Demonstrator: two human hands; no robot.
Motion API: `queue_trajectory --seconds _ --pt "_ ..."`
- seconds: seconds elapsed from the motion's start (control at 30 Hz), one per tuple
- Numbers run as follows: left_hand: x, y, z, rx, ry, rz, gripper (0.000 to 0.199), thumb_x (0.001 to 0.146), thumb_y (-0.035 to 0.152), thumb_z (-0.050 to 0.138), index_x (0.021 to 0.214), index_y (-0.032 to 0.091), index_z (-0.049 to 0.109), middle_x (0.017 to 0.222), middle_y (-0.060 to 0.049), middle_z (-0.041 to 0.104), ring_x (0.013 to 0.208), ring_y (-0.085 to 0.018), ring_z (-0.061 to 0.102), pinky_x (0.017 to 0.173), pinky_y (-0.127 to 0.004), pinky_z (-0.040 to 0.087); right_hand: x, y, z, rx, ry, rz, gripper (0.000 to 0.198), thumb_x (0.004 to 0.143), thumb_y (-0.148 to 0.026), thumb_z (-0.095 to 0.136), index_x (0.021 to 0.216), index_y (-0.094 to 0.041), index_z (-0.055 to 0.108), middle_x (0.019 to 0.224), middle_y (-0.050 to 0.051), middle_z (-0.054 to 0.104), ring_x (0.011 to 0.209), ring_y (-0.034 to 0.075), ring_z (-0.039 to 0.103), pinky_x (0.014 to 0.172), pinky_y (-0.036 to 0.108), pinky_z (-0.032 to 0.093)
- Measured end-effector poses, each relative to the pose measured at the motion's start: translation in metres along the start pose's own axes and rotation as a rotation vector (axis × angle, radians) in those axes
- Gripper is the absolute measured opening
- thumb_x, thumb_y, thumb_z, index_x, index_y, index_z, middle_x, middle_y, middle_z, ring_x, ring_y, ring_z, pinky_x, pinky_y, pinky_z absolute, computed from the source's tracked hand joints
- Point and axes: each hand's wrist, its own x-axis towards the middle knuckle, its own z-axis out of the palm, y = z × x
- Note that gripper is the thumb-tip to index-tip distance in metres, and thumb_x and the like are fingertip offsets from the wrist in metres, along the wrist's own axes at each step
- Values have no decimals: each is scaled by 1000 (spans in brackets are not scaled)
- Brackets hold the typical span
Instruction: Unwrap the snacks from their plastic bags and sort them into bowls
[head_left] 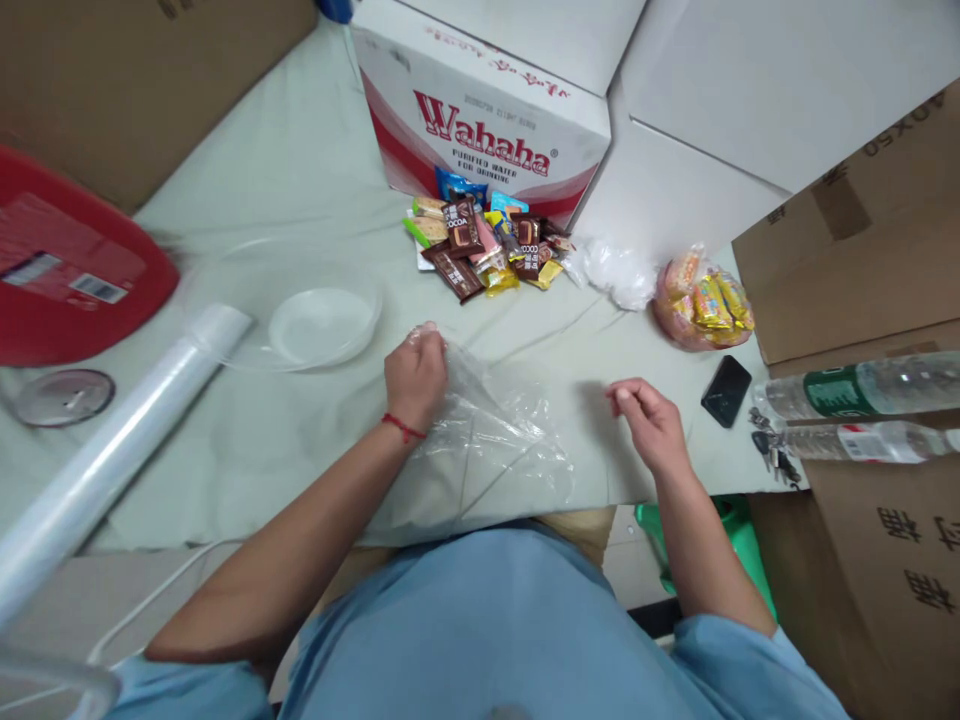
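Observation:
My left hand (417, 376) is closed in a fist on one end of a clear plastic bag (504, 425), which lies crumpled and spread over the cloth in front of me. My right hand (648, 418) hovers to the right, apart from the bag. Its fingers are curled in towards the thumb, and I see nothing between them. Beyond the bag is a pile of wrapped snacks (480, 240), with brown cocoa packets on top. A clear round plastic bowl (322, 325) stands left of my left hand.
A Wahaha carton (487, 130) backs the snacks. At right are a bowl of yellow packets (701, 305), a black phone (726, 391), keys (772, 455) and two lying bottles (862, 390). At left lie a long plastic roll (112, 455), a round lid (66, 398) and a red container (75, 260).

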Motion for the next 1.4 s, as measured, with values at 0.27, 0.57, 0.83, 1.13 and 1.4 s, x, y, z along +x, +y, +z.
queue_trajectory --seconds 0.27,0.57,0.83,1.13,1.4 --pt "-4 -7 9 261 173 273 23 103 41 42 96 23 54 93 -6 63 89 -23 61 90 -35 48 74 -37 87 -95 -386 -244 21 91 -45 76 97 -25 77 98 7 72 97 24 62 93 40 48" --pt "-26 -18 -13 446 430 608 49 87 29 66 133 19 52 135 -20 57 138 -37 49 119 -60 33 92 -22 101 89 -395 85 29 88 -50 70 83 -21 69 79 1 64 71 16 54 67 29 44" --pt "-57 -30 -8 745 -317 787 51 101 35 52 152 31 56 165 -11 49 159 -34 35 130 -64 9 99 -23 89 258 -446 257 43 75 -60 78 83 -20 66 68 -4 60 61 11 46 59 25 37" --pt "-59 -40 -12 818 -316 748 57 102 46 56 157 37 49 172 -10 37 163 -39 25 124 -77 -12 149 -15 56 282 -586 295 42 64 -54 90 78 -20 70 62 -3 64 58 11 51 59 25 38" --pt "-57 -44 -13 850 -319 827 53 103 48 53 155 36 53 173 -5 36 164 -35 22 128 -66 -17 192 -15 33 116 -601 211 29 68 -40 91 71 -18 74 57 -4 59 56 9 45 56 24 37"
